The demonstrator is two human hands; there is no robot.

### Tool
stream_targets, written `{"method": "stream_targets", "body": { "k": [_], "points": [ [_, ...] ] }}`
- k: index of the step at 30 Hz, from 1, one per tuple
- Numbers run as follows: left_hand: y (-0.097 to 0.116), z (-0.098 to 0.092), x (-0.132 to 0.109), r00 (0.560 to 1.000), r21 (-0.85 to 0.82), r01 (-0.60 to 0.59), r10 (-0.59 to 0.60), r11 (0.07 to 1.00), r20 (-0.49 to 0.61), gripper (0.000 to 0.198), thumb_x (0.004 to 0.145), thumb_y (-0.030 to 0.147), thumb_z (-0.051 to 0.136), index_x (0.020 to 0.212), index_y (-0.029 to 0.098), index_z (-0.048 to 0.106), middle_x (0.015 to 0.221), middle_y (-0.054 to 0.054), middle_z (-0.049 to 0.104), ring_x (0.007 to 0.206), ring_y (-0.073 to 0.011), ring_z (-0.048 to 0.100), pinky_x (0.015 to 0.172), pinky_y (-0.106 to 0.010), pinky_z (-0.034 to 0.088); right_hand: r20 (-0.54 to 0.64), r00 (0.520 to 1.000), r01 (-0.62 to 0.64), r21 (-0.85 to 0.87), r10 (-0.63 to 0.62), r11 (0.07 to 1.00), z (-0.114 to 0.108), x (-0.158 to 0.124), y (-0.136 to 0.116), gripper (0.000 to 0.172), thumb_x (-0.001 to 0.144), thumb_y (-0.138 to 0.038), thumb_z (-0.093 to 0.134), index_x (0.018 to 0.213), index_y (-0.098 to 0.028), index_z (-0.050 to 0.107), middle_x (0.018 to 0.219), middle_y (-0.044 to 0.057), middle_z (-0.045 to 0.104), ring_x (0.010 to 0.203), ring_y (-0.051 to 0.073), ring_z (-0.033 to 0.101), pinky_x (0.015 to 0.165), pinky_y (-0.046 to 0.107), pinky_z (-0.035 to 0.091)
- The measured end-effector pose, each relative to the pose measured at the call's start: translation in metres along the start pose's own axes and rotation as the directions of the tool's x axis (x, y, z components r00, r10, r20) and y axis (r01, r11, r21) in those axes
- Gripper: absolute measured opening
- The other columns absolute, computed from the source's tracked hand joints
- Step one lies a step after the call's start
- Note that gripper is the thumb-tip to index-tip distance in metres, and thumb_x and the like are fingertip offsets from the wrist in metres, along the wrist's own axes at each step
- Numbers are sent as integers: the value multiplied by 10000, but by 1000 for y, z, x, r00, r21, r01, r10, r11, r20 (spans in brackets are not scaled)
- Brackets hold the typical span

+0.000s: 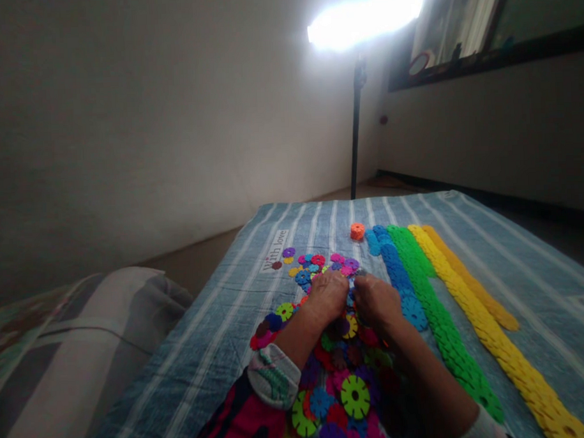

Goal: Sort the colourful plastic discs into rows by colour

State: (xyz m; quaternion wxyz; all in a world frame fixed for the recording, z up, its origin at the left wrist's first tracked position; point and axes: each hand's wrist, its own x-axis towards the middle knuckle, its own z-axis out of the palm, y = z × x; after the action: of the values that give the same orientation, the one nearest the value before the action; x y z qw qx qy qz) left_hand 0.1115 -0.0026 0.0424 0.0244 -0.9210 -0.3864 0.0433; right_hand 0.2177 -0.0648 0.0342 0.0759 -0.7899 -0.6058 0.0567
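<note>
We note both hands over the loose pile of flower-edged discs (338, 361), which lies in mixed colours on the striped cloth (219, 324); the pile sits directly in front of the body, we judge so that either hand reaches it easily. To the right lie the blue row (396, 269), the green row (434, 310), the yellow row (487, 314) and, outermost, a shorter amber row (466, 273); discs overlap within each row, probably to save length and keep colours apart. An orange stack (357, 231) stands near the far end of the blue row, well clear of the pile's near part.

Pose: the left hand (329, 293) and right hand (377, 300) sit close together, knuckles up, forearms angling inward from both sides; fingers on both curl inward, suggesting a pinch; the fingertips are hidden, so we cannot tell whether either hand grips a disc; the nearest discs lie beneath and just beyond the knuckles.
</note>
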Motion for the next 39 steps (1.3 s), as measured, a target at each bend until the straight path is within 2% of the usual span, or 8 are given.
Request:
{"method": "stream_targets", "body": {
  "k": [7, 12, 15, 20, 26, 30, 34, 39],
  "points": [
    [-1, 0, -7, 1000, 3, -7, 7, 1000, -10, 293, 837, 75, 418, 989, 132, 662, 996, -136, 667, 989, -248, 631, 855, -349, 515, -19, 1000, 8, 7, -8, 1000, 0, -2, 0, 295, 933, -229, 392, 996, -206, 679, 975, 101, 691, 859, 220, 674, 606, 275, 398],
    [-9, 3, -16, 997, -26, -35, 33, 999, -68, 273, 884, 135, 403, 994, 131, 652, 985, -118, 670, 969, -228, 629, 863, -330, 510, -13, 1000, 13, 14, -12, 1000, 0, -4, 1, 275, 929, -263, 418, 977, -203, 682, 959, 93, 696, 869, 223, 675, 605, 273, 387],
    [-15, 2, -22, 997, -17, -53, 52, 998, -59, 271, 910, 176, 391, 978, 133, 650, 983, -116, 666, 972, -228, 621, 872, -336, 505, -8, 1000, 16, 17, -16, 1000, -1, -5, 1, 272, 931, -299, 431, 961, -204, 684, 956, 94, 698, 878, 220, 673, 609, 266, 384],
    [-27, 0, -31, 997, 13, -70, 71, 997, -17, 258, 883, 122, 400, 978, 158, 637, 1011, -103, 646, 991, -229, 597, 846, -341, 506, -1, 1000, 31, 6, -31, 1000, -5, -8, 0, 288, 943, -339, 429, 978, -205, 682, 939, 95, 707, 869, 228, 676, 595, 271, 363],
    [-53, 5, -39, 998, 66, -55, 57, 996, -20, 266, 902, 127, 379, 1017, 165, 616, 1057, -97, 621, 1007, -240, 570, 877, -376, 490, -33, 997, 67, -4, -67, 998, -7, -14, -5, 279, 952, -340, 438, 943, -205, 682, 928, 83, 707, 859, 220, 675, 596, 273, 345],
    [-68, 13, -41, 998, 64, -19, 22, 998, -51, 295, 914, 148, 391, 1148, 197, 564, 1206, -109, 566, 1108, -255, 541, 899, -405, 489, -33, 990, 136, 0, -136, 991, -12, -19, -14, 285, 964, -296, 415, 916, -211, 682, 924, 66, 693, 834, 205, 669, 604, 280, 332],
    [-74, 22, -38, 998, 27, 69, -69, 997, -16, 412, 908, 123, 375, 1303, 196, 462, 1453, -149, 400, 1307, -300, 420, 980, -488, 452, -3, 983, 183, 11, -183, 983, -18, -24, -25, 258, 947, -264, 437, 925, -212, 688, 942, 66, 687, 801, 192, 657, 591, 285, 305],
    [-79, 31, -34, 999, -30, 12, -14, 999, -52, 457, 885, 113, 395, 1339, 154, 429, 1520, -145, 339, 1377, -284, 357, 1060, -475, 405, -42, 968, 250, 27, -249, 968, -9, -30, -34, 221, 928, -251, 471, 903, -221, 689, 874, 67, 669, 790, 177, 624, 610, 273, 306]
  ]
}}
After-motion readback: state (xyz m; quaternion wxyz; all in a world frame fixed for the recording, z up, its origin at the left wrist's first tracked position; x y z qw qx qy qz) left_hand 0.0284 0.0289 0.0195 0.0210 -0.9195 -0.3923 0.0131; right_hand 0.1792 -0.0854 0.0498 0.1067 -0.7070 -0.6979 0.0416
